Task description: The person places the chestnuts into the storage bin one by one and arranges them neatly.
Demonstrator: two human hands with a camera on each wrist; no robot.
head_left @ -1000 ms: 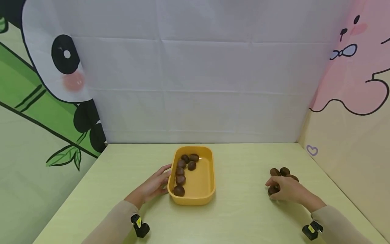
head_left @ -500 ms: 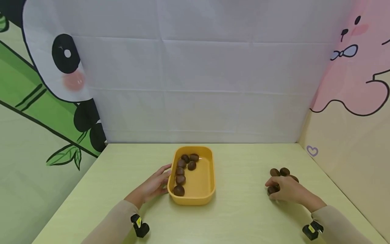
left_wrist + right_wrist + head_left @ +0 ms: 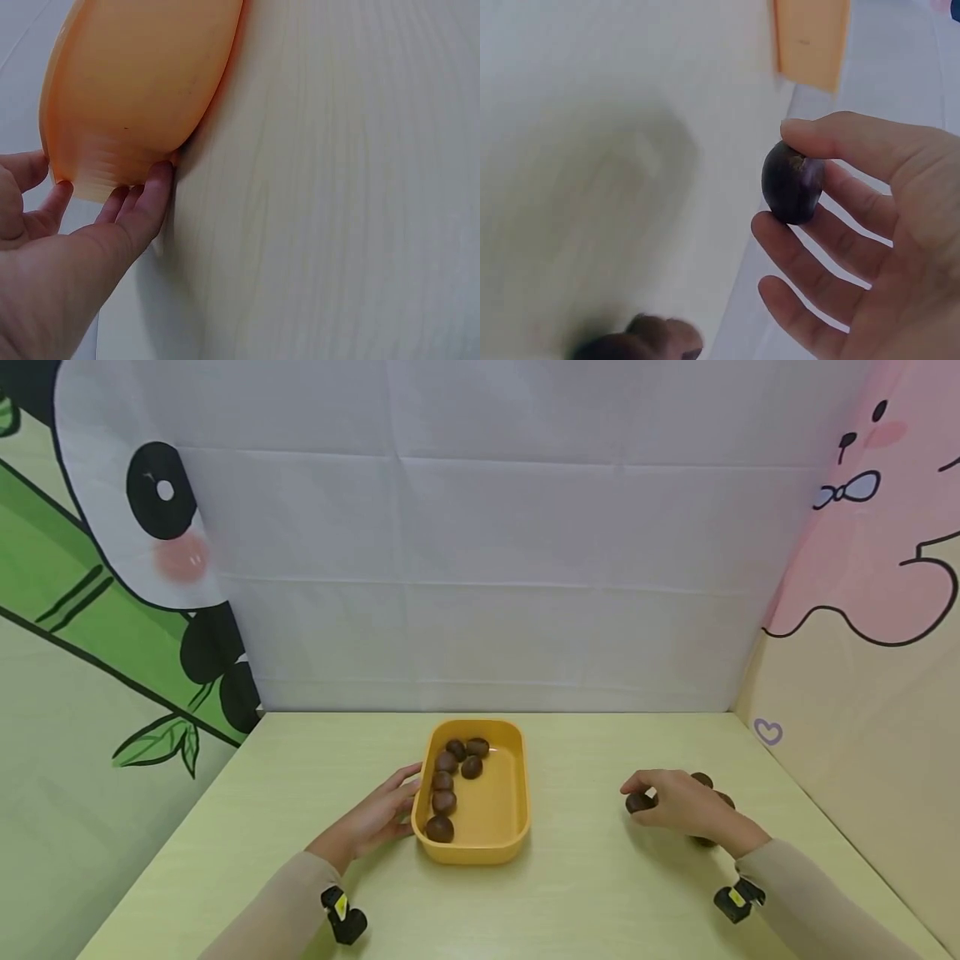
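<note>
My right hand (image 3: 678,803) pinches a dark brown chestnut (image 3: 789,186) between thumb and fingertips, raised over the table in the right wrist view. Behind that hand lie several more chestnuts (image 3: 703,779) on the table, partly hidden by it. A yellow rectangular tray (image 3: 504,837) stands at mid-table, with several chestnuts (image 3: 444,802) mostly lined along its left side. My left hand (image 3: 378,822) rests its extended fingers against the tray's left outer wall. In the left wrist view, its fingertips (image 3: 157,176) touch the end of that wall near the table.
A pale wood-patterned table (image 3: 577,893) carries everything. White cloth (image 3: 510,585) hangs along the back edge, and printed cartoon panels flank both sides. Each wrist wears a small black camera (image 3: 347,918).
My right hand has lifted a chestnut off the pile and moved left with it, toward the tray. The left hand and tray have stayed in place.
</note>
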